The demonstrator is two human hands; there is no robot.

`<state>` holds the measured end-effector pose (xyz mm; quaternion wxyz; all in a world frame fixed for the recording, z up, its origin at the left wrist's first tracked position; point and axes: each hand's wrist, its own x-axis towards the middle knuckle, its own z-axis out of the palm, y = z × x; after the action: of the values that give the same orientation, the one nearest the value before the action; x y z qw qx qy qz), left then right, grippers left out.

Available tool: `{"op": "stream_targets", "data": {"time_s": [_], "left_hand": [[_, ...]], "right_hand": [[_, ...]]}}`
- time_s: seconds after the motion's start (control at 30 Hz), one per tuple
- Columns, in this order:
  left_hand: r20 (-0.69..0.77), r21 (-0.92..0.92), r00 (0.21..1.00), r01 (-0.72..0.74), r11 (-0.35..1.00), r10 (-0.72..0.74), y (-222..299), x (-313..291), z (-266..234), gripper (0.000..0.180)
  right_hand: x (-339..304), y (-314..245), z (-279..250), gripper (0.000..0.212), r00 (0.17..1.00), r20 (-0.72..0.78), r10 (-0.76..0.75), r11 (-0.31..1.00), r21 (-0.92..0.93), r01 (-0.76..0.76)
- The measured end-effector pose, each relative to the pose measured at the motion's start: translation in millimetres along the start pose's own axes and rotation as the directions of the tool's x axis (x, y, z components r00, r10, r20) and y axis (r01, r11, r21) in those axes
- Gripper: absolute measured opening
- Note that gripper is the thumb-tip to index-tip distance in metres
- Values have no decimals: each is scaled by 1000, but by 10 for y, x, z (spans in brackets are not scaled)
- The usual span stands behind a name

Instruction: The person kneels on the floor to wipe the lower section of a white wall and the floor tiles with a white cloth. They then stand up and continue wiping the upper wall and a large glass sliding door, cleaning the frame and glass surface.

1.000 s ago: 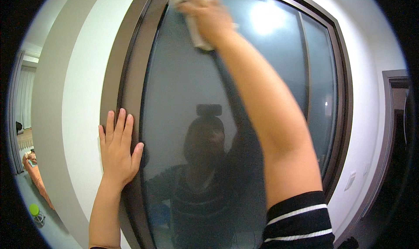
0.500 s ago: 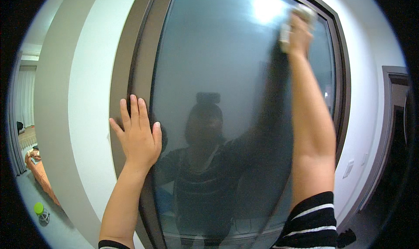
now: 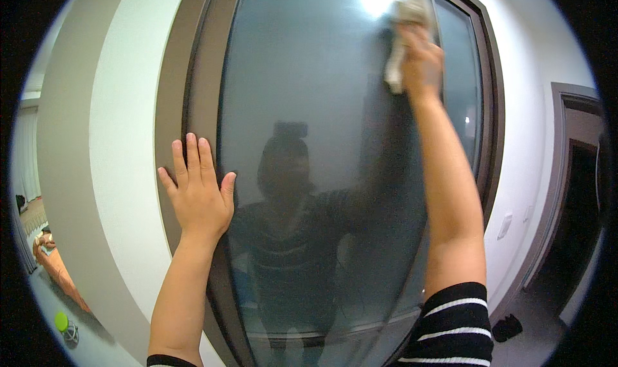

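A black sleeve with white stripes (image 3: 454,328) covers the upper part of the right arm at the lower edge, and the bare right forearm (image 3: 450,180) rises from it almost straight, tilting slightly leftward toward the wrist. The left forearm (image 3: 180,296) also comes up from below, leaning a little to the right, with a sliver of dark cuff at its base.

The left hand (image 3: 203,200) is spread flat, its back toward the camera: fingers straight and pointing up, little finger splayed outward, thumb angled up and away. It grasps nothing and lies on the brown frame (image 3: 209,77), the thumb tip at the edge of the glass panel (image 3: 309,90).

Higher up, the right hand (image 3: 421,68) is closed over a whitish cloth (image 3: 412,10), slightly blurred, the fingers bent across it; the thumb cannot be made out. The cloth bunches above the fingers and hangs down left of the hand, seemingly against the upper right part of the glass, where a dark reflection (image 3: 283,174) of a person also shows.

White wall (image 3: 515,110) flanks the frame, bearing a light switch (image 3: 505,227); farther off are a dark doorway (image 3: 566,212) at right and a pale curtain (image 3: 26,155) at left
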<state>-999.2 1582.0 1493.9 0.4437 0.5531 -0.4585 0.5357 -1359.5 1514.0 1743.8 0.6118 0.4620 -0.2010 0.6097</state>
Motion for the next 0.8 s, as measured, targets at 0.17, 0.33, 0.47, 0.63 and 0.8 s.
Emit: {"op": "stream_targets", "data": {"time_s": [0.17,0.33,0.47,0.63,0.8], "left_hand": [[-9,-4,1000,13,1000,-13,60,-7,-7,65],[-11,-34,1000,19,999,-20,168,-12,-95,65],[2,-63,1000,6,998,-6,106,12,-221,66],[109,-218,989,-71,973,96,-216,-5,-365,60],[5,-302,973,-219,928,231,-185,-134,-264,55]], "right_hand": [[-632,1404,-627,45,718,-4,696,671,-354,-652],[-293,577,-414,23,481,-59,875,481,228,-847],[-231,-1146,48,27,999,38,-24,992,-123,29],[-1271,-2256,-952,29,884,24,-467,752,536,383],[-1880,-2054,-1553,24,642,-3,-767,461,694,554]]}}
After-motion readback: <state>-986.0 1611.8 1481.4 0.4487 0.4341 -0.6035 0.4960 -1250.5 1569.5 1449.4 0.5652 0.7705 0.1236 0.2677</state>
